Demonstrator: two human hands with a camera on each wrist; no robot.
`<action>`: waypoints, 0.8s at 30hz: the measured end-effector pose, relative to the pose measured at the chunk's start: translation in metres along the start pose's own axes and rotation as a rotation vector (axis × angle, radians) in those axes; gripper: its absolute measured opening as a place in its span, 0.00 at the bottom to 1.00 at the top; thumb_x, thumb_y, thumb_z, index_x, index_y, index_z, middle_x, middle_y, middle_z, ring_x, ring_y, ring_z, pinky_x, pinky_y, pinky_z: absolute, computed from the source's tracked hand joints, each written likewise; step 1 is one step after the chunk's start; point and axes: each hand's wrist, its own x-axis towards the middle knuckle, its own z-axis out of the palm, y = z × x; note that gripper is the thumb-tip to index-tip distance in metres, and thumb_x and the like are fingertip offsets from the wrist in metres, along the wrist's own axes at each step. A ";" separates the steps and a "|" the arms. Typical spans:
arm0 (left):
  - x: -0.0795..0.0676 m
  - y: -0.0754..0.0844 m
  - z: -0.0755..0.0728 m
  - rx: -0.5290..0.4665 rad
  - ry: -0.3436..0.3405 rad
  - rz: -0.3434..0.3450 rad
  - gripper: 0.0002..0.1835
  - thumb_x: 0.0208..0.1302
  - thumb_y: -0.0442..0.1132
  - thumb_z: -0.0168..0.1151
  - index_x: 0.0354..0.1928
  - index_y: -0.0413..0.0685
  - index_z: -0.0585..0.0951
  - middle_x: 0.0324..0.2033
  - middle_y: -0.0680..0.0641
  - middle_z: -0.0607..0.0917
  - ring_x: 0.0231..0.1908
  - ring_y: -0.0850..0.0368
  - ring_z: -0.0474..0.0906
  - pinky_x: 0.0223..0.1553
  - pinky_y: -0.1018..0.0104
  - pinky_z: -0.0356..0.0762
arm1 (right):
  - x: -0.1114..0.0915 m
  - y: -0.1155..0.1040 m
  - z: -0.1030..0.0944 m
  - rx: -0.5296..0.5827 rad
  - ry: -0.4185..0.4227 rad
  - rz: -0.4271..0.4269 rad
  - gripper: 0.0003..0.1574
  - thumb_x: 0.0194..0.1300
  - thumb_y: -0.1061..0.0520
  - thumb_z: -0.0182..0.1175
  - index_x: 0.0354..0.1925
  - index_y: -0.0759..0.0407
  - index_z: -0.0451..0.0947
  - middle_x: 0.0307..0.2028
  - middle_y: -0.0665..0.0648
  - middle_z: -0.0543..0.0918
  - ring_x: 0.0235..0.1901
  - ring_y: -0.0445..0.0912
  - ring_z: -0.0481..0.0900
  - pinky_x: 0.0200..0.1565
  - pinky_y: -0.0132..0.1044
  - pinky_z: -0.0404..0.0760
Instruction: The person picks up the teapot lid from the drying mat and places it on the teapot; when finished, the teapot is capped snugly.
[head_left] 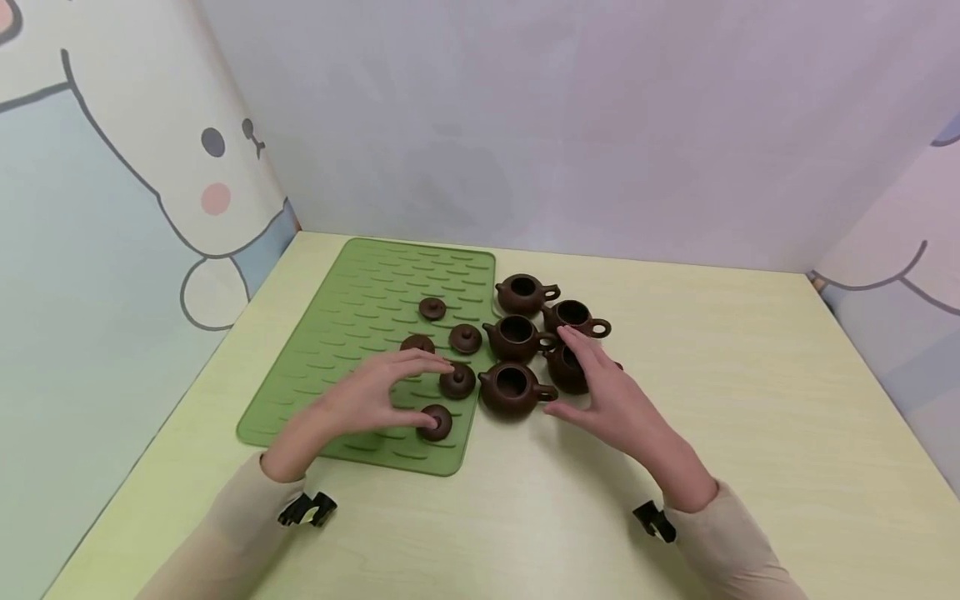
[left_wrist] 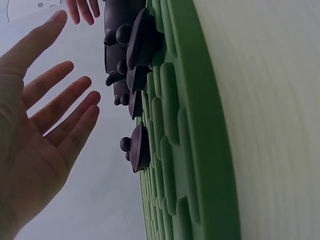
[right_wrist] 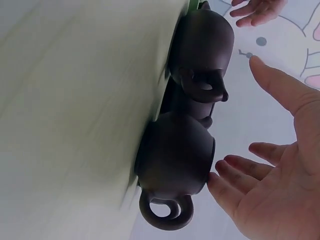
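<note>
Above the lids on the green mat, my left hand hovers with thumb and fingers spread, holding nothing. Near its fingertips are a brown lid with a round knob and another lid by the thumb. My right hand is held over the lidless brown teapots, fingers extended and thumb apart. It partly hides one teapot; the front teapot has its handle by my thumb. In the right wrist view a round teapot sits beside the fingers, whose tips are right at its rim.
More teapots stand along the mat's right edge, spouts pointing left. Further lids lie knob up on the mat. A pale wooden table carries everything, with a wall behind it.
</note>
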 end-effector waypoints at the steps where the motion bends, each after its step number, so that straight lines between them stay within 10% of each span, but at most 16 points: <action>1: 0.000 0.000 0.000 -0.006 0.000 0.012 0.34 0.55 0.54 0.74 0.65 0.56 0.77 0.63 0.51 0.79 0.60 0.48 0.78 0.57 0.47 0.80 | 0.000 0.000 0.001 -0.001 0.000 0.000 0.65 0.56 0.42 0.74 0.79 0.52 0.47 0.78 0.60 0.54 0.73 0.62 0.60 0.66 0.65 0.69; 24: 0.004 -0.003 0.010 -0.118 -0.122 0.036 0.16 0.59 0.42 0.73 0.49 0.48 0.83 0.44 0.52 0.85 0.41 0.61 0.82 0.45 0.65 0.84 | 0.005 -0.008 0.013 0.107 0.140 -0.092 0.43 0.57 0.57 0.74 0.68 0.61 0.68 0.58 0.61 0.81 0.56 0.54 0.82 0.57 0.46 0.83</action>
